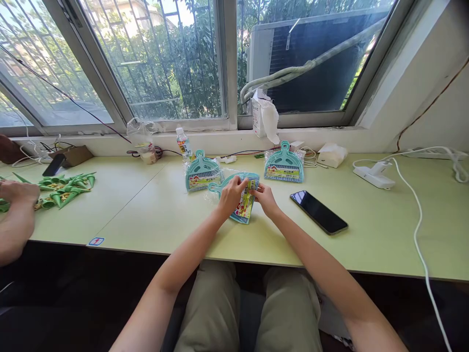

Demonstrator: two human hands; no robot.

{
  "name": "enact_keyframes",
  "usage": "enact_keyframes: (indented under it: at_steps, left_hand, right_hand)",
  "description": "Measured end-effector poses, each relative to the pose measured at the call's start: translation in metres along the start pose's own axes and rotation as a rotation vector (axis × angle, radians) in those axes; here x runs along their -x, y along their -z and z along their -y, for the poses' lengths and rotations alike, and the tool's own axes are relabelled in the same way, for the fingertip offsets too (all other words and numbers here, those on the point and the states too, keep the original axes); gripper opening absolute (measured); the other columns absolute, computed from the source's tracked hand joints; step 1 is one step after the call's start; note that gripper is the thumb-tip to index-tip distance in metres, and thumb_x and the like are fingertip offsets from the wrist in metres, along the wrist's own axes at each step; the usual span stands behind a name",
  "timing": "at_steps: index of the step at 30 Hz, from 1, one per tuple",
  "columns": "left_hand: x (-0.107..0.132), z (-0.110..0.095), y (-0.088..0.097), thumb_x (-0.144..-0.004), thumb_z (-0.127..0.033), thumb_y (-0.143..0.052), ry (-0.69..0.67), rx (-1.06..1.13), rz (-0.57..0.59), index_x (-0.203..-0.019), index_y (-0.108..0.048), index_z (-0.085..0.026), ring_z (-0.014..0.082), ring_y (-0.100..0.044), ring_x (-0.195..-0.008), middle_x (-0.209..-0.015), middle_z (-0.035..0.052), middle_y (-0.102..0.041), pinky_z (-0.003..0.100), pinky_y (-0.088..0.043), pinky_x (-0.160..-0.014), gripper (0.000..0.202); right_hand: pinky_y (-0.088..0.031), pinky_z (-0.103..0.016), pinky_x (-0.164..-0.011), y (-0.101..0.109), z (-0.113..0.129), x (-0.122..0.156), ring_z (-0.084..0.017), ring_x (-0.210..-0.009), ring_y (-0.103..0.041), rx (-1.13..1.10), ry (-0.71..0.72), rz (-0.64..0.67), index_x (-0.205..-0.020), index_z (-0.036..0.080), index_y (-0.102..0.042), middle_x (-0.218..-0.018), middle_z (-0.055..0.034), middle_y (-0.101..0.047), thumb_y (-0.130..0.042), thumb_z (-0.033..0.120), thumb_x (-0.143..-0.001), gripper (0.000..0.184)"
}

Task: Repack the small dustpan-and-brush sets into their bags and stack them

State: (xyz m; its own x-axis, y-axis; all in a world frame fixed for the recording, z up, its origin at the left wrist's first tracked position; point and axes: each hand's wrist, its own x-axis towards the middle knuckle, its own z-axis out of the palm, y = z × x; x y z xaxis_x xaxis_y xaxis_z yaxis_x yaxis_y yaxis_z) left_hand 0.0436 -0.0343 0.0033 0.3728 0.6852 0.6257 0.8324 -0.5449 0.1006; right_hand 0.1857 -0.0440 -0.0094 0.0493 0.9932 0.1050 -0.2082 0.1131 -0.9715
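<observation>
So the teal dustpan-and-brush set (241,215) is right in front of the person, over the middle of the table (154,215), turned so its handle points off to the left and its yellow printed label runs at a slant. Both hands are on it: the left hand (230,196) is mostly closed, thumb and fingers pinched together at the label's upper left side, and the right hand (266,198) has its fingers curled in, gripping the right edge near the top. Can't really tell if the bottom edge touches the table or hangs just above it. Two more sets like it are close by, in clear wrap — the left-hand dustpan set (202,175) sits just beyond the handle, and the right-hand dustpan set (284,166) is further back, past the right hand. A black smartphone (318,212) lies screen-up and dark to the right of that hand, with a white power strip (374,176) beyond it. Back by the window there's a drink bottle (183,143) with a white cap, plus a tissue pack (259,117) on the sill. Over at far left, another person's hand (18,192) is down by a pile of green cones (66,189) — well apart from the dustpans.
</observation>
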Motion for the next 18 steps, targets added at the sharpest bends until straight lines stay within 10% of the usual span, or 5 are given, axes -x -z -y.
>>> enact_keyframes:
  at_steps: [18]
  left_hand:
    - [-0.0039, 0.0008, -0.0007, -0.092, -0.016, -0.039, -0.009, -0.117, 0.106, -0.121, -0.052, -0.025, 0.0186, -0.056, -0.088, -0.099, 0.0076, -0.053, 0.024, -0.043, -0.065, 0.033]
  right_hand:
    - [-0.052, -0.034, -0.066, -0.0009, -0.0005, 0.002, -0.018, -0.07, -0.062, -0.034, -0.004, 0.049, -0.085, 0.018, -0.064, -0.073, -0.0008, -0.068, -0.075, 0.034, -0.053, 0.037]
